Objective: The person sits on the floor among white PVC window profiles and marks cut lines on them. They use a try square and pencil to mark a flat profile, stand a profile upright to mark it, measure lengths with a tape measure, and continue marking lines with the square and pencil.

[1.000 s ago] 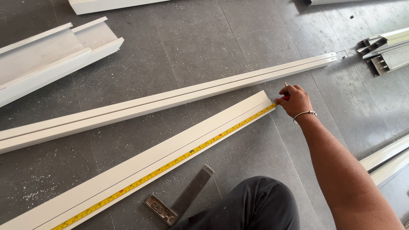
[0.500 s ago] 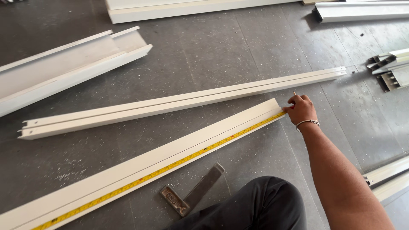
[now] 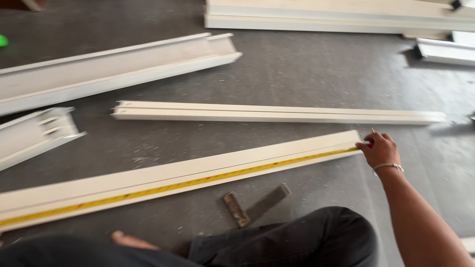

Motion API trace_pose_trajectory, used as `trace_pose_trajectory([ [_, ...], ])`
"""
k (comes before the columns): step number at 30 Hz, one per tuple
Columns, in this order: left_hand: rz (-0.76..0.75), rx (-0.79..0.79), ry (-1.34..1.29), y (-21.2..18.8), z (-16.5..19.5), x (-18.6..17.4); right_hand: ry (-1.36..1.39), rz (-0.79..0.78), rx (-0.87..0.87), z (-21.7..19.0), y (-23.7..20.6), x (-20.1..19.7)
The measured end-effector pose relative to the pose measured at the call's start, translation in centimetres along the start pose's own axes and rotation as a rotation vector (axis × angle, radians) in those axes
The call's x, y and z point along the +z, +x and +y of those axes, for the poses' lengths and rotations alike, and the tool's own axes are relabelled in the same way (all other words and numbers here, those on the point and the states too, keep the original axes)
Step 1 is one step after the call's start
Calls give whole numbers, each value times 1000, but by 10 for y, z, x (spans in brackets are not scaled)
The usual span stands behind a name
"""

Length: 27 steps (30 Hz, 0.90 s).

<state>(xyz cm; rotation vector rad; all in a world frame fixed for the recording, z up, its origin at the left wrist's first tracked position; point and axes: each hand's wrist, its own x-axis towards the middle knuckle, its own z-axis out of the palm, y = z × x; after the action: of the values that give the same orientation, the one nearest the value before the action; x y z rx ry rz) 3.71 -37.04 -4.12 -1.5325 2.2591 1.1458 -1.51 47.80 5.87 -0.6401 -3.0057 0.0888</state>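
My right hand [image 3: 380, 149] pinches the end of a yellow measuring tape [image 3: 178, 185] against the right end of a long white profile bar [image 3: 163, 174] that lies on the dark floor. The tape runs along the bar's near edge toward the lower left. A silver bracelet sits on that wrist. A second long white bar [image 3: 277, 113] lies just beyond, parallel and apart. My left hand is out of sight. My knees in dark trousers [image 3: 297, 240] fill the bottom of the view.
A metal try square [image 3: 255, 204] lies on the floor by my knee. Wider white channel sections [image 3: 114, 69] lie at the left, and a short one [image 3: 37, 133] nearer. More white profiles [image 3: 336, 15] are stacked at the top right.
The view has swung left and up, so more of the bars' left ends and the far profiles show. My right hand stays at the bar's end on the tape.
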Motion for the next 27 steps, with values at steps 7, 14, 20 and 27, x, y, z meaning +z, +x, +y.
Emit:
trace_pose_trajectory([
  [7, -35, 21, 0, -16, 10, -26, -47, -111, -91, -51, -25, 14],
  [14, -35, -33, -6, -28, 20, -36, 45, -109, -259, -91, -43, 30],
  [20, -28, -55, -63, -19, 14, -32, 67, -180, -298, -106, -55, 38],
  [27, 23, -103, 3, -8, 10, -30, 54, -203, -289, -110, -56, 39],
])
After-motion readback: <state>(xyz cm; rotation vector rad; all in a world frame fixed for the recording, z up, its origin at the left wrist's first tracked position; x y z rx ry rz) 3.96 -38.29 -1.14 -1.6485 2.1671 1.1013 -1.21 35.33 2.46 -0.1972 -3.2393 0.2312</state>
